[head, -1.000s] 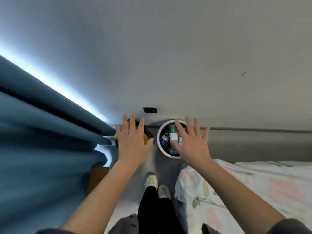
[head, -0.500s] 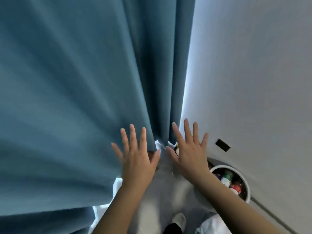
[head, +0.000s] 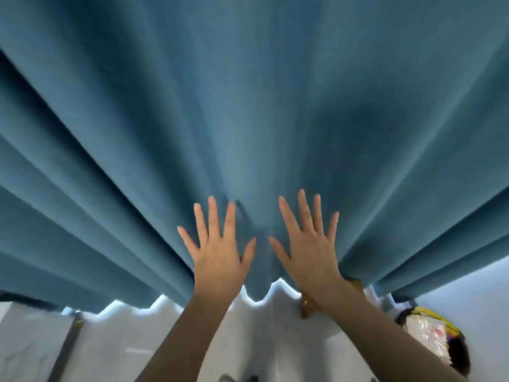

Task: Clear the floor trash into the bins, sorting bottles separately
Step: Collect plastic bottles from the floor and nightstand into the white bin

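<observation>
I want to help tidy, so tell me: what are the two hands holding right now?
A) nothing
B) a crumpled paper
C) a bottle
A: the left hand and the right hand both have straight, spread fingers in front of the blue curtain and grip nothing.

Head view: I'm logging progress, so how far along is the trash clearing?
Done: the bin at lower right holds trash. In hand: nothing; left hand and right hand are open, spread before the curtain. Left: unclear; no litter on the floor and no bottles show here.
</observation>
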The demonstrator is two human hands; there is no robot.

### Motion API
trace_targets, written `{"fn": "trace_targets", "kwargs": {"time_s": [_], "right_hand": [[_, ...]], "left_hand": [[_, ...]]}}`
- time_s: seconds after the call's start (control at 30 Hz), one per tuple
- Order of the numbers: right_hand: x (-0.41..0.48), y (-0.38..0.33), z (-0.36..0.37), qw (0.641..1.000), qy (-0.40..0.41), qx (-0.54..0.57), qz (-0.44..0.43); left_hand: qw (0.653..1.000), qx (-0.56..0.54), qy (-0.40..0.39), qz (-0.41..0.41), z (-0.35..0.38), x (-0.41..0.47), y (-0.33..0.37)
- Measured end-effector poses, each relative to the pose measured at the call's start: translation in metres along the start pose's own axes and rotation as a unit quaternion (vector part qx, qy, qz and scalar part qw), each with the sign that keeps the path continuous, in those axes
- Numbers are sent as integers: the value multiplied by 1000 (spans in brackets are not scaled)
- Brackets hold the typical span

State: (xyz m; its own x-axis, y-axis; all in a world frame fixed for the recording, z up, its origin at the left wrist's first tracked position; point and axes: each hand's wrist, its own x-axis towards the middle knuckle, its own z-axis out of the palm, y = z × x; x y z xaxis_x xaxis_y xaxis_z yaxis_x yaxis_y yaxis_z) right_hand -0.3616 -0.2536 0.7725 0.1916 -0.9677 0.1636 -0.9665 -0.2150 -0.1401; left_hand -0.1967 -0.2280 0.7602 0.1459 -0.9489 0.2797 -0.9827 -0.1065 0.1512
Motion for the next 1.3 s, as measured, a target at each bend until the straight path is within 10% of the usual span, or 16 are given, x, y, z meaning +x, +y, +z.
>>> {"fn": "trace_targets", "kwargs": {"time_s": [0.4,0.87,1.3], "right_hand": [[23,-290,44,955,-52,17,-292],[8,-514,87,810,-90,58,-577],[63,-683,124,726,-128,60,-673]], "left_hand": [[959,54,40,-275,-57,-77,-274],[835,135,84,-527,-94,-169,-407],[724,152,90,-667,-98,-139,-521]]}}
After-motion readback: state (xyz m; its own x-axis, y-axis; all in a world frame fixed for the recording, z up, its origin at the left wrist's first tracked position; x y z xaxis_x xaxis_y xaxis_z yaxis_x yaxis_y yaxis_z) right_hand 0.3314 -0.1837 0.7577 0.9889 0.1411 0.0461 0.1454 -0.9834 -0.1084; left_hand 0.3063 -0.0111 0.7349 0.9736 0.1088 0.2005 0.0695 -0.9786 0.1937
